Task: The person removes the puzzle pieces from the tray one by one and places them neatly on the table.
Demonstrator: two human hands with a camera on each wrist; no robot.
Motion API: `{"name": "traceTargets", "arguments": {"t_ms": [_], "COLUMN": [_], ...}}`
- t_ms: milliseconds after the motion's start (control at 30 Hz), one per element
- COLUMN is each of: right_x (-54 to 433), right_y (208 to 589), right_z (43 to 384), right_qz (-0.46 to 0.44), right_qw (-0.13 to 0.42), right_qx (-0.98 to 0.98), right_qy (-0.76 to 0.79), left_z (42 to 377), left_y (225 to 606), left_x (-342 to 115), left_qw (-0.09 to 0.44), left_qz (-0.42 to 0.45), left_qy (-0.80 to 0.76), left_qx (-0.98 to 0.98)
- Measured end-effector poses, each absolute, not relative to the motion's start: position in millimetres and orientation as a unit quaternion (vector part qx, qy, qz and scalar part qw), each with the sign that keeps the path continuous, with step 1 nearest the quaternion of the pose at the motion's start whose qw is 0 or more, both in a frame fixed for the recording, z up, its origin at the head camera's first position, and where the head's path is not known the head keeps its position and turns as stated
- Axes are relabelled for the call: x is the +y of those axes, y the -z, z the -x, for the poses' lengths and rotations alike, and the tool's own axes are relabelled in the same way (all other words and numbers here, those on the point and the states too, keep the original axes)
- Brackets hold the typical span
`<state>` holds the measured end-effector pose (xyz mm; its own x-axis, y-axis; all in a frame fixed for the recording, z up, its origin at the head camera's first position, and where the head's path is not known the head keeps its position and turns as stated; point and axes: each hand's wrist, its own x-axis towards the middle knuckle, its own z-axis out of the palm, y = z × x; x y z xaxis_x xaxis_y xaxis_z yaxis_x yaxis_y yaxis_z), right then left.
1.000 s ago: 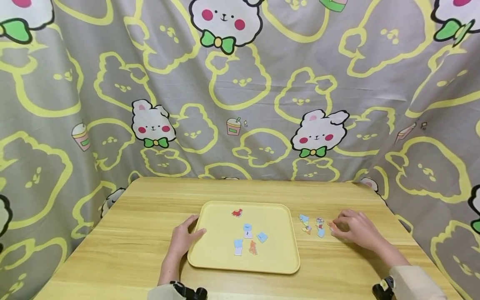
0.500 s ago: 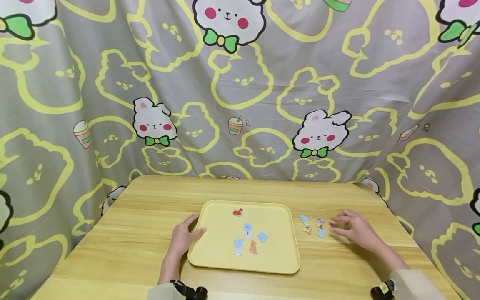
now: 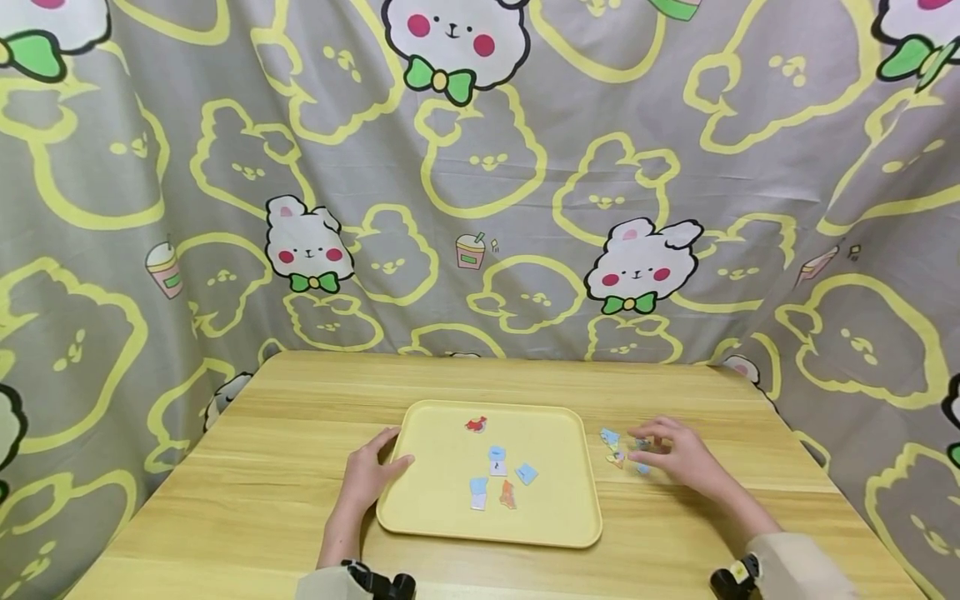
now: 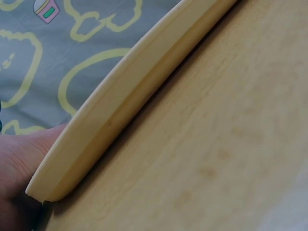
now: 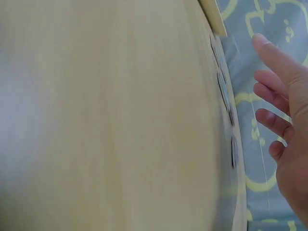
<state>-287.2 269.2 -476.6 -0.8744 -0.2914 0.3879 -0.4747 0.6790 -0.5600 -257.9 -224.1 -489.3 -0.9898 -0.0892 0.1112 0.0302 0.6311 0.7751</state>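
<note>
My left hand [image 3: 369,471] grips the left rim of a yellow tray [image 3: 420,521], thumb over the edge. In the left wrist view, part of that hand [image 4: 21,168] shows behind the tray wall [image 4: 106,106]. Right of the tray, my right hand [image 3: 678,454] hovers over small flat puzzle-like pieces, partly covering a blue one [image 3: 642,469]. Beside its fingertips lies a blue-and-yellow piece [image 3: 611,439]. The right wrist view shows this hand [image 5: 288,115] with loosely bent fingers apart and nothing visible between them.
On the tray lie a red piece [image 3: 476,425], a blue-and-lilac piece [image 3: 497,461], another like it [image 3: 478,493], a blue piece [image 3: 527,473] and an orange piece [image 3: 507,495]. A wooden table [image 3: 300,417] carries everything. A patterned curtain [image 3: 480,192] hangs behind.
My right hand has moved left from beside the orange piece to above the blue one. The orange piece no longer shows at its fingertips. My left hand stays on the tray.
</note>
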Motion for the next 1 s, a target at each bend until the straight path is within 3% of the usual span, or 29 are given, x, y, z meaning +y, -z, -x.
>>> {"name": "traceTargets", "arguments": {"t_ms": [367, 667, 1000], "right_x": [231.3, 199.3, 156.9], "right_y": [476.5, 471.9, 470.4], "right_z": [293.3, 295.1, 293.9], "right_qz": [-0.264, -0.301, -0.344], "right_qw": [0.131, 0.083, 0.094], "right_qx": [-0.887, -0.879, -0.893], "right_qy": [-0.355, -0.360, -0.274], "left_z": [256.5, 256.7, 256.4], "left_y": [488.0, 488.5, 488.2], "left_x": [-222.8, -222.8, -222.6], "left_qw": [0.068, 0.077, 0.085], "left_qz": [-0.015, -0.016, -0.017], "left_qy": [0.424, 0.427, 0.423], "left_qx": [-0.903, -0.901, -0.902]}}
